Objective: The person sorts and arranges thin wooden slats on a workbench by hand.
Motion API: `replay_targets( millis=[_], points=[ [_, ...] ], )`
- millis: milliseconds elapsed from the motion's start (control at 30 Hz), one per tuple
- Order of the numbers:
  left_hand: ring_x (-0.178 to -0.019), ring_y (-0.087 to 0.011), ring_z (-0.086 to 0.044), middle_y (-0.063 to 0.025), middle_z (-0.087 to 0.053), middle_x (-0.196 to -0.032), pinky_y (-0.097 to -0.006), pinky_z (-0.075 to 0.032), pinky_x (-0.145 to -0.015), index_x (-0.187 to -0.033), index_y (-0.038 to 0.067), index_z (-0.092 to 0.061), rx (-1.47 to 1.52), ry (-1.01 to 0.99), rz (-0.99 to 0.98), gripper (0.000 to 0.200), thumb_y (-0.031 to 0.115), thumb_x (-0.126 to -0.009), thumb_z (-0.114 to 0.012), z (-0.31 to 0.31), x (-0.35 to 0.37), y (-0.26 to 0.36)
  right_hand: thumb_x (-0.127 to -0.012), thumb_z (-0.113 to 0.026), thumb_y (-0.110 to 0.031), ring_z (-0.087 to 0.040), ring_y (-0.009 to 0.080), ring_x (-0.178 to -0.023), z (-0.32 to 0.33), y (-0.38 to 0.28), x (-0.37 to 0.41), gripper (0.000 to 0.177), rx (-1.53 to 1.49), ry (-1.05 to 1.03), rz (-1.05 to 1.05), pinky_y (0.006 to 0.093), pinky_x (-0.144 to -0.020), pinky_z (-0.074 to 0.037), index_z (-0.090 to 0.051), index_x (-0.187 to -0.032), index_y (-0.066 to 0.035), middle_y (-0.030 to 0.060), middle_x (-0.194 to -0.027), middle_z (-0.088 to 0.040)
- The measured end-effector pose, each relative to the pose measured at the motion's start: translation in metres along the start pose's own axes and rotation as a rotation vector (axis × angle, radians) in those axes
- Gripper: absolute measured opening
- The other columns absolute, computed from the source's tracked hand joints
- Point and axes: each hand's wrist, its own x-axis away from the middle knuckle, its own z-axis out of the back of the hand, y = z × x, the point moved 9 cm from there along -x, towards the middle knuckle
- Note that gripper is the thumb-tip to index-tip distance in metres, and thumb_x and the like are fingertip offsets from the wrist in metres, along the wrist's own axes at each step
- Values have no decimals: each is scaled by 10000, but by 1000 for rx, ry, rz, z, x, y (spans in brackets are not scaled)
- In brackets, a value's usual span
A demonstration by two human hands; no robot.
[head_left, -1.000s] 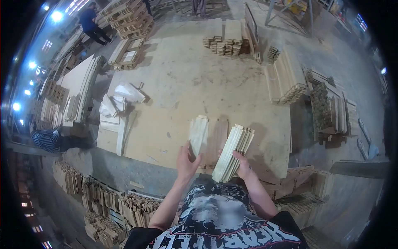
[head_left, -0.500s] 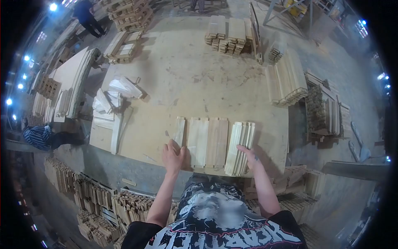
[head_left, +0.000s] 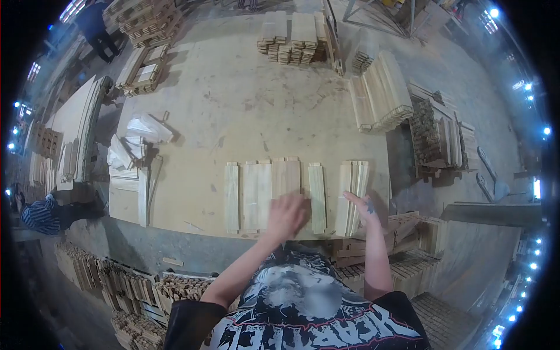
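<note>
Several wooden slats lie side by side on the large board table. My left hand is over the lower part of the joined slats, its fingers blurred by motion. Just to its right a single greenish slat lies apart from the others. At the left end is another pale slat. My right hand rests against the right side of a slat bundle, thumb over its top and the other fingers mostly hidden.
Wrapped white pieces lie at the left. Slat stacks stand at the back and right. Bundled wood lies below the table's front edge. Two people, one in blue and one in stripes, are at the left.
My left hand has moved right from the leftmost slat. A single slat now lies apart between the joined slats and the bundle. The bundle under my right hand looks narrower, and the view has shifted.
</note>
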Motion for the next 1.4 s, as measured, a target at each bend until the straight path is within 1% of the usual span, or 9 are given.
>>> replay_targets(
  millis=[167, 433, 633, 733, 767, 1067, 1167, 1267, 1400],
  points=[
    [-1080, -307, -538, -123, -553, -1144, -441, -428, -896, -1337, 195, -605, -2, -89, -278, 469, 300, -888, -687, -49, -15, 68, -760, -850, -462, -692, 263, -1051, -2, -3, 14, 766, -185, -149, -40, 364, -936, -530, -638, -1248, 89, 193, -1145, -708],
    [-997, -303, -545, -125, -540, -1048, -458, -403, -838, -1248, 159, -645, -82, -127, -57, 382, 243, -878, -682, -41, -23, 35, -708, -798, -647, -629, 332, -1202, -2, 9, -3, 1022, 34, -133, -93, 389, -1031, -478, -558, -1336, 123, 277, -1294, -628],
    [-1187, -333, -528, -178, -526, -1276, -512, -410, -952, -1399, 148, -532, 29, -183, -231, 522, 358, -934, -641, -69, -33, 87, -715, -803, -635, -591, 357, -1261, 20, -23, 18, 1074, 205, -13, -104, 381, -1073, -443, -503, -1369, 162, 320, -1339, -586],
    [-1381, -387, -409, -208, -440, -1458, -618, -311, -1113, -1454, 145, -499, -95, -184, -361, 583, 429, -957, -610, -89, -32, 99, -717, -830, -592, -600, 342, -1246, 29, -15, 21, 1036, -47, -139, -83, 390, -1072, -444, -518, -1340, 175, 306, -1325, -597],
    [-1473, -416, -291, -205, -352, -1558, -678, -158, -1190, -1459, 139, -496, -61, -257, -352, 595, 462, -968, -587, -100, -32, 97, -711, -857, -550, -584, 332, -1262, 33, 0, 13, 1020, -116, -105, -97, 399, -1077, -436, -514, -1326, 188, 297, -1332, -593],
    [-1439, -403, -350, -193, -381, -1533, -666, -163, -1194, -1416, 154, -532, -165, -200, -274, 549, 396, -936, -641, -89, -41, 73, -706, -856, -562, -550, 336, -1302, 52, -16, 31, 1074, 65, 59, -111, 405, -1067, -438, -470, -1336, 217, 281, -1350, -579],
    [-1433, -394, -359, -175, -390, -1531, -664, -170, -1192, -1419, 154, -530, -139, -189, -323, 540, 394, -944, -625, -94, -39, 87, -749, -850, -497, -610, 316, -1221, 44, 4, -9, 908, -106, -126, 64, 384, -1018, -473, -550, -1311, 151, 239, -1281, -637],
    [-1459, -386, -327, -135, -336, -1592, -666, -160, -1198, -1478, 176, -491, -112, -234, -452, 592, 435, -956, -596, -100, -36, 112, -798, -842, -396, -667, 272, -1105, 70, -14, -3, 680, 108, 2, 113, 356, -962, -504, -643, -1256, 65, 201, -1185, -692],
    [-1517, -384, -226, -107, -246, -1658, -699, -109, -1198, -1552, 211, -404, -139, -392, -637, 710, 518, -938, -584, -126, -32, 145, -821, -834, -311, -673, 219, -1059, 103, 42, -29, 541, 127, 206, 9, 341, -942, -514, -683, -1242, -9, 161, -1166, -707]
  ],
)
